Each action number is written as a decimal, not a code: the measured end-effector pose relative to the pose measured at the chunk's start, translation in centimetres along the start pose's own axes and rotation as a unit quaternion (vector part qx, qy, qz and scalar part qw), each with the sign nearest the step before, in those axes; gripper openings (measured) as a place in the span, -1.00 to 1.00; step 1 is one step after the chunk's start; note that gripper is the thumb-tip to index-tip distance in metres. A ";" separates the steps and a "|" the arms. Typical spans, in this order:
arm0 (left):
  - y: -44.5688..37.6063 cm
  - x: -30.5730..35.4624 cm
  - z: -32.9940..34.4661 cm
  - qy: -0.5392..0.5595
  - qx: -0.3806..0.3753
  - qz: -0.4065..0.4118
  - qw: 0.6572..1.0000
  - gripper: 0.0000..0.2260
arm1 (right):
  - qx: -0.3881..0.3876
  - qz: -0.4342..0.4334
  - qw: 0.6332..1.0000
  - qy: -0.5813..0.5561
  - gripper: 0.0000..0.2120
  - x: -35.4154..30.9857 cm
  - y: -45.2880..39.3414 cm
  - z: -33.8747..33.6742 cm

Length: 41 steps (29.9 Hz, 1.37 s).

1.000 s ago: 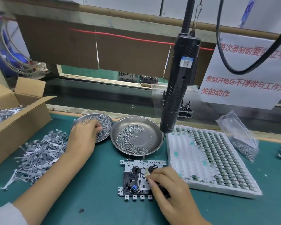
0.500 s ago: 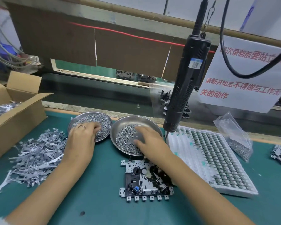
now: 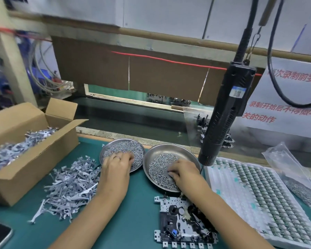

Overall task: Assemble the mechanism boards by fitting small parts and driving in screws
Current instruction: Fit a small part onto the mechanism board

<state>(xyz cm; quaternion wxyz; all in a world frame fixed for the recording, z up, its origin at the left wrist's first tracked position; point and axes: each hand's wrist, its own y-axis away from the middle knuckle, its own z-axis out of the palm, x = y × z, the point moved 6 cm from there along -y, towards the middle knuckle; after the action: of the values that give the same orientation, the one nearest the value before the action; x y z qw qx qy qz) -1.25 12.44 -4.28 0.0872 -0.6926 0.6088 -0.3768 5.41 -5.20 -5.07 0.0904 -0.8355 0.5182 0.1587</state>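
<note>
Two screw dishes sit side by side, the left dish (image 3: 122, 153) right of a strip pile (image 3: 71, 187), the mechanism board (image 3: 181, 225) nearer, a parts tray (image 3: 258, 200) rightward.

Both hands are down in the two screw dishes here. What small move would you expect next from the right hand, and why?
Probably the right hand lifts a screw out of the right dish and brings it to the mechanism board just below. Its fingers are bent into the screws, the board lies untouched, and the electric screwdriver hangs unheld above.
</note>
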 end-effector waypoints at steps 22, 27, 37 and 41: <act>0.6 2.4 -0.5 0.177 0.001 -0.009 0.984 -0.92 | 0.107 0.082 0.909 -0.393 -0.90 0.9 1.8 -1.6; 1.6 5.1 -0.9 0.387 -0.014 -0.057 0.920 -0.87 | -0.008 0.118 0.647 -0.753 -0.86 -1.0 4.3 -0.2; 2.9 7.1 0.0 0.485 -0.092 -0.088 0.865 -0.84 | -0.020 0.069 0.640 -0.765 -0.74 -1.1 6.9 0.4; 3.2 7.5 -0.3 0.487 -0.082 -0.078 0.866 -0.85 | -0.006 0.066 0.643 -0.763 -0.74 -0.7 7.4 0.2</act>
<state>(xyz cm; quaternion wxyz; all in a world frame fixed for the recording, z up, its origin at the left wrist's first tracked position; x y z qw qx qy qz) -4.07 4.98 -2.83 -0.3072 -0.4708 0.5465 -0.6207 -1.55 -7.84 -4.91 0.4380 -0.3825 0.3186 0.7486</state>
